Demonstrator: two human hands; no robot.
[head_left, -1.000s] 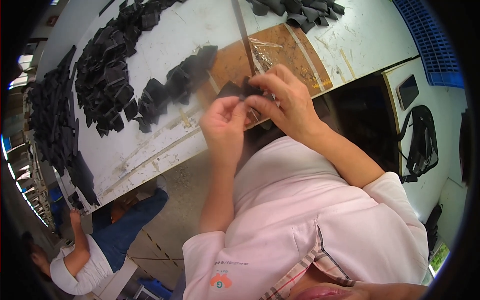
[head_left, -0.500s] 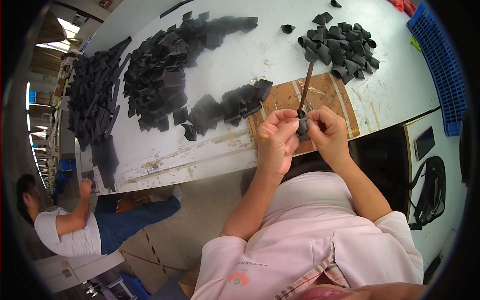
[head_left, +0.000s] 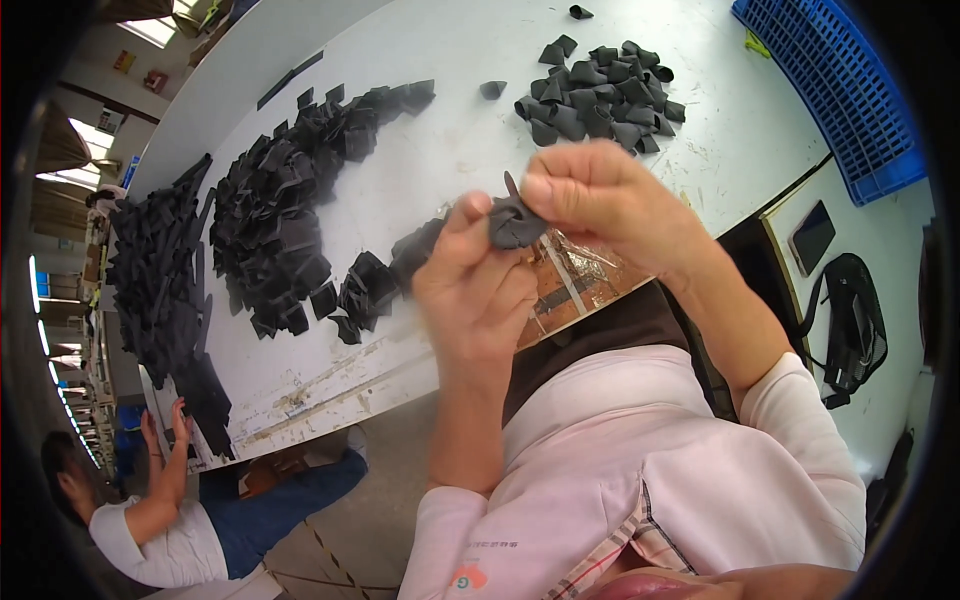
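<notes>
A small black piece of fabric-like material (head_left: 515, 227), folded into a puckered round shape, is up between my two hands. Its left side is gripped by the closed fingers of my left hand (head_left: 475, 285). On its right, my right hand (head_left: 600, 195) pinches it with thumb and bent fingers. The tip of a thin brown stick (head_left: 511, 185) shows just above the piece; the rest is hidden. Under my hands lies a brown board (head_left: 600, 275) with clear tape, at the table's front edge.
Piles of flat black pieces (head_left: 270, 210) and black strips (head_left: 160, 270) cover the white table's left. Rolled black cones (head_left: 600, 95) lie at the far side. Right are a blue crate (head_left: 840, 90), a phone (head_left: 812, 237) and a black bag (head_left: 850, 325). A co-worker (head_left: 160, 520) is at left.
Both hands have risen closer to the camera with the black piece, and it has turned so its puckered side shows. The long stick now shows only its tip. The whole view has shifted.
</notes>
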